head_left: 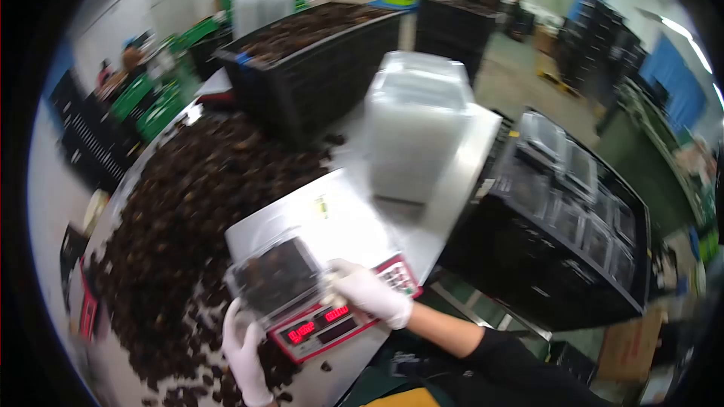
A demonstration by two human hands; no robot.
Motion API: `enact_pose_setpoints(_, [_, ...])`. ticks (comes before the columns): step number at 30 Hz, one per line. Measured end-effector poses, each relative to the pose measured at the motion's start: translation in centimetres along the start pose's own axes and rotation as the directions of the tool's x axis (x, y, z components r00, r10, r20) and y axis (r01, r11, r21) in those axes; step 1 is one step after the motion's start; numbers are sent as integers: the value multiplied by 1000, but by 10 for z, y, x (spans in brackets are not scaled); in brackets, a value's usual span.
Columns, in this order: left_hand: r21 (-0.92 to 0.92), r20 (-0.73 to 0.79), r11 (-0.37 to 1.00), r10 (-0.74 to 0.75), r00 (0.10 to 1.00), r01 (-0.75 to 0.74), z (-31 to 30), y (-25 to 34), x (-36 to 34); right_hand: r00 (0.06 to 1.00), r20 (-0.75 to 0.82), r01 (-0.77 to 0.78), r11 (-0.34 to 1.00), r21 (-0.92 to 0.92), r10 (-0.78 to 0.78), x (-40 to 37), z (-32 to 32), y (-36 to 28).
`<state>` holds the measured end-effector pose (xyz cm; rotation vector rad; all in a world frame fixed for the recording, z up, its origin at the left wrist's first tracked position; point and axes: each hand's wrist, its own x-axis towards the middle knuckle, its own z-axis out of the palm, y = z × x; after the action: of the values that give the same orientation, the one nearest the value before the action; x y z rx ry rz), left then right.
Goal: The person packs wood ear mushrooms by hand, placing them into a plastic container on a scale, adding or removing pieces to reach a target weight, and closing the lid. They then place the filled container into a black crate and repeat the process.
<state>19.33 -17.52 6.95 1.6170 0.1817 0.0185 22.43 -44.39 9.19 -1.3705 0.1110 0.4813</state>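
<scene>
A clear plastic tub (277, 279) filled with dark brown pieces sits at the front left of the steel scale (317, 218), above its red-lit display. My left hand (245, 350), in a white glove, is at the tub's lower left corner, thumb and fingers apart. My right hand (367, 292), also gloved, is by the tub's right side over the scale's front edge, its fingers bent together; blur hides whether they hold anything. To the left spreads a large heap of dark brown pieces (188, 196) on the metal table.
Stacked empty clear tubs (417, 128) stand behind the scale. A black crate (543, 256) with clear tubs is at the right. Behind the heap is a large black bin (317, 75) of brown pieces. A second red scale (88, 309) shows at far left.
</scene>
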Motion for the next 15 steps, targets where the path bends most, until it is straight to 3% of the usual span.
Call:
enact_pose_setpoints(1, [-159, -21, 987, 0, 1000, -3, 4, -8, -1, 1000, -2, 15, 999, 30, -15, -1, 2, -3])
enact_pose_setpoints(3, [-213, -32, 977, 10, 999, -17, 16, -1, -8, 990, -39, 139, 990, 22, -138, 32, -1, 40])
enact_pose_setpoints(4, [-37, -11, 992, -118, 993, 118, 23, 29, -23, 985, -41, 166, 986, 9, -165, 31, 0, 39])
enact_pose_setpoints(5, [113, -43, 992, 58, 997, -53, 33, 40, -28, 981, -33, 190, 982, -4, -190, 28, 1, 36])
enact_pose_setpoints(7, [3, -30, 996, 94, 995, -94, 31, 31, -31, 977, -70, 201, 979, -39, -203, 33, 4, 43])
enact_pose_setpoints(8, [88, 12, 973, 213, 977, -213, 22, 13, -29, 970, -110, 209, 975, -77, -217, 29, 5, 40])
enact_pose_setpoints(9, [167, 60, 929, 326, 944, -331, 17, 0, -24, 978, -152, 121, 982, -143, -143, 17, 7, 26])
enact_pose_setpoints(10, [5, -114, 998, 67, 991, -67, 45, 35, -38, 969, -174, 139, 972, -191, -173, 13, 5, 25])
enact_pose_setpoints(12, [-43, -87, 997, 68, 994, -72, 49, 26, -38, 918, -254, 232, 933, -274, -303, 23, 3, 51])
enact_pose_setpoints(13, [-85, -76, 994, 63, 995, -69, 52, 22, -37, 910, -272, 236, 930, -281, -313, 4, -4, 35])
enact_pose_setpoints(15, [-80, 25, 990, 117, 993, -114, 69, 24, -42, 944, -299, 113, 988, -108, -140, -57, -21, -15])
